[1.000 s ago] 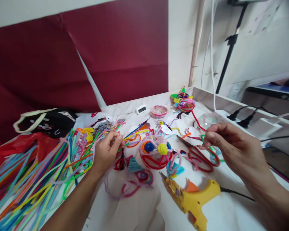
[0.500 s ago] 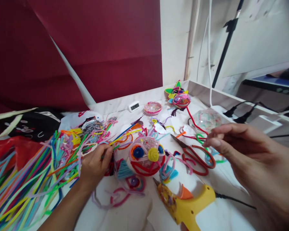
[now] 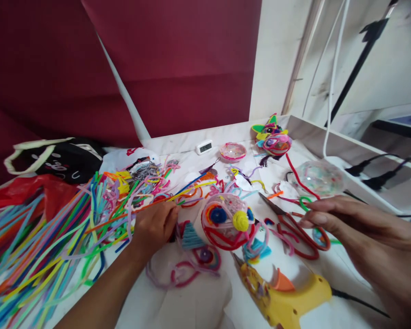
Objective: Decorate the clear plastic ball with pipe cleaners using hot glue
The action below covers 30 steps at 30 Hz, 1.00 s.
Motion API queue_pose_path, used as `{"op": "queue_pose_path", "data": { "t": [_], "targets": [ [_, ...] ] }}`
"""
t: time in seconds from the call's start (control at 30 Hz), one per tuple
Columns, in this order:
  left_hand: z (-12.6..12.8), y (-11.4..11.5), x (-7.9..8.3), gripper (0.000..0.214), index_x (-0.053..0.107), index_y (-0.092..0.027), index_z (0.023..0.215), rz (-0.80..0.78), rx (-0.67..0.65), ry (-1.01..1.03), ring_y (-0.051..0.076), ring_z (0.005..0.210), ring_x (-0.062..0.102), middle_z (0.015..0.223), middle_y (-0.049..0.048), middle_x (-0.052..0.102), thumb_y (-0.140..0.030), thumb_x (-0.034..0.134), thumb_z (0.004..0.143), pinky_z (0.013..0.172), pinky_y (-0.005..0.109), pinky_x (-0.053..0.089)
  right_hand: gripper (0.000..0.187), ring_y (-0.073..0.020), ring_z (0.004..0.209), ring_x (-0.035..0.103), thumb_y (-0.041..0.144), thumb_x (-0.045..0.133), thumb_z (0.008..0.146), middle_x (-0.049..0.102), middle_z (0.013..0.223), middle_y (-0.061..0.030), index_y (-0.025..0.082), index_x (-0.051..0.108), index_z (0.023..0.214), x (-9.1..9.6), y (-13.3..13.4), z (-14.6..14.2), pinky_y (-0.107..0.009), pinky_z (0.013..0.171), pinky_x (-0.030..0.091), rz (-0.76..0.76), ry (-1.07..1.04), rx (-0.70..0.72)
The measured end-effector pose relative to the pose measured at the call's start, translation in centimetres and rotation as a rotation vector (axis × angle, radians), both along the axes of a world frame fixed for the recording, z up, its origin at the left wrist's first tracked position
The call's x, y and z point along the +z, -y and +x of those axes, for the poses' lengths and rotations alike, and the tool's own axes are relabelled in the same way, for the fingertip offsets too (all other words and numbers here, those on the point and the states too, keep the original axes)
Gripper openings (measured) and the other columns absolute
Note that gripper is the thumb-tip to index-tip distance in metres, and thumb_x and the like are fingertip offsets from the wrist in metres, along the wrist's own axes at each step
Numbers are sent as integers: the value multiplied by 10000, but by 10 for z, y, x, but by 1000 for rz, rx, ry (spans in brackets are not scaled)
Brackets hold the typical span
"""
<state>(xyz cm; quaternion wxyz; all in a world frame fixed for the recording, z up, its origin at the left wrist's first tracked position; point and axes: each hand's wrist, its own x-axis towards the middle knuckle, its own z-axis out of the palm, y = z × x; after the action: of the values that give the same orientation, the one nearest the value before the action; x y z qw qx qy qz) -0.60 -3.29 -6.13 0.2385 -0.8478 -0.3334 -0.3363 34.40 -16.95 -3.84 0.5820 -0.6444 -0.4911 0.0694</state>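
Note:
My left hand (image 3: 155,225) rests at the right edge of a big heap of coloured pipe cleaners (image 3: 55,233), fingers curled and pinching an orange pipe cleaner (image 3: 123,213). My right hand (image 3: 359,233) hovers over the red-handled scissors (image 3: 296,224), fingers stretched out and close together, holding nothing that I can see. Between the hands sits a clear ball decorated as a face (image 3: 228,219) with blue eyes and a yellow nose. A yellow glue gun (image 3: 286,299) lies in front of it.
A second decorated ball (image 3: 272,137), a small pink dish (image 3: 233,151), a clear glitter ball (image 3: 320,178) and a small digital clock (image 3: 204,146) stand at the back. A black bag (image 3: 58,160) and red plastic (image 3: 27,194) lie left. Cables and plugs (image 3: 370,176) run along the right.
My left hand has closed on an orange pipe cleaner at the heap's edge. My right hand has dropped lower, over the scissors. The camera has shifted.

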Motion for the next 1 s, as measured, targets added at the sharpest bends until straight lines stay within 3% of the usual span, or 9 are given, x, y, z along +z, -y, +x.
{"op": "queue_pose_path", "data": {
  "t": [0.23,0.43,0.6,1.0],
  "targets": [
    [6,4,10,101,610,-165,880,-94,10,85,128,638,655,753,26,710,-207,523,909,655,228,489,58,-155,792,676,342,709,770,733,835,78,353,723,825,7,-7,-7,-276,867,538,62,192,29],
    [11,11,11,155,606,-183,829,-52,-54,61,137,617,641,697,24,689,-226,486,917,619,250,485,80,-171,705,674,318,699,772,726,759,72,358,720,838,3,-13,-8,-306,783,558,93,221,90],
    [10,9,8,181,606,-184,824,-63,-41,48,150,656,657,731,40,701,-239,466,926,626,263,490,77,-207,747,685,299,704,763,736,777,27,322,731,831,1,-18,-7,-346,742,568,92,257,110],
    [9,0,4,127,608,-167,863,-15,-66,37,158,638,660,723,36,700,-232,510,909,627,255,468,129,-174,649,680,281,725,763,705,812,-31,211,732,870,9,-13,18,-326,655,574,150,10,41]
  ]
}}
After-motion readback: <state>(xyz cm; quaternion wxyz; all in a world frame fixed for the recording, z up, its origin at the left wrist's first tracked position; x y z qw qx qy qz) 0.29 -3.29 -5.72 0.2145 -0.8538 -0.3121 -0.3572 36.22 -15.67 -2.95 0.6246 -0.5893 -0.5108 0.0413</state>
